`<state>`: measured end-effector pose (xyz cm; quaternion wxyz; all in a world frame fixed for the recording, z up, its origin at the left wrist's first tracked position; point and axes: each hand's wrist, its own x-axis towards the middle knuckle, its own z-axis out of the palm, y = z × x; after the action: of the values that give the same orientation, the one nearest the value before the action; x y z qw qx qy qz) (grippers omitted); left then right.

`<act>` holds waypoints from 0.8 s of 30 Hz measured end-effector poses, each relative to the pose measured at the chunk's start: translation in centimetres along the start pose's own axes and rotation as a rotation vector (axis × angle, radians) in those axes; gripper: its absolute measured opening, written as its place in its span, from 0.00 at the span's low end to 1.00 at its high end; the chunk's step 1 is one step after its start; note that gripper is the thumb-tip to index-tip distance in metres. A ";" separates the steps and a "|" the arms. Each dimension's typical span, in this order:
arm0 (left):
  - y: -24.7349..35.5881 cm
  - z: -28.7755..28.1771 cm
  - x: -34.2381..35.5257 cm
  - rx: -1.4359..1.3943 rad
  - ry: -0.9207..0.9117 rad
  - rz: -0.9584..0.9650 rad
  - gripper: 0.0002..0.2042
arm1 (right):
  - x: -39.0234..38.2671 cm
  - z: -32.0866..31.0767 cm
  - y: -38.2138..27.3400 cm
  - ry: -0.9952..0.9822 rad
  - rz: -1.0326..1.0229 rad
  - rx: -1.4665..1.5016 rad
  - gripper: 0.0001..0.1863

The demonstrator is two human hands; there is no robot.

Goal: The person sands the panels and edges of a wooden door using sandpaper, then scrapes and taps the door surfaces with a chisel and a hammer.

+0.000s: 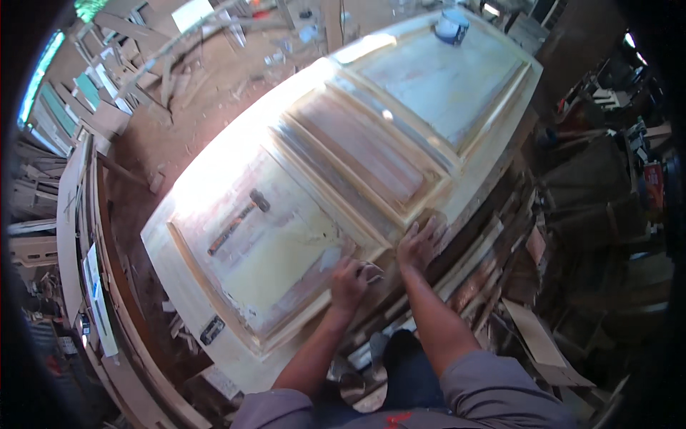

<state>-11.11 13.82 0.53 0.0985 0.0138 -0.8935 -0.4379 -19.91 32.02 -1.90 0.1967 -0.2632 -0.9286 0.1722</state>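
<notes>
- Grey short sleeves [489,390] frame the bottom of the picture, bare forearms reaching up toward a large panelled wooden door [464,187] that lies flat across the centre.
- Left hand [349,282], just below centre, bends its fingers at the door's near edge; whether it grips something there cannot be told.
- Right hand [420,247], slightly higher and to the right, rests on the door's near border, fingers extended; blur hides whether anything is pinched beneath them.
- On the door's left panel, left of centre in the frame, lies a hammer [234,226], its dark head toward the upper right.
- A small dark rectangular object [212,330] sits on the door's lower-left border.
- At the upper right of the frame, a white-and-blue container [451,30] stands on the far panel.
- Long boards [108,307] line the frame's left side.
</notes>
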 end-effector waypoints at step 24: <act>-5.0 -14.5 -14.8 0.346 -0.146 0.326 0.12 | -17.1 -5.8 -1.1 -0.456 -1.455 0.710 0.31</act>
<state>5.77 1.05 2.80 0.0989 -0.1456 -0.9503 -0.2568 -4.26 22.89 -1.11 0.1373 0.5198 -0.7745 0.3334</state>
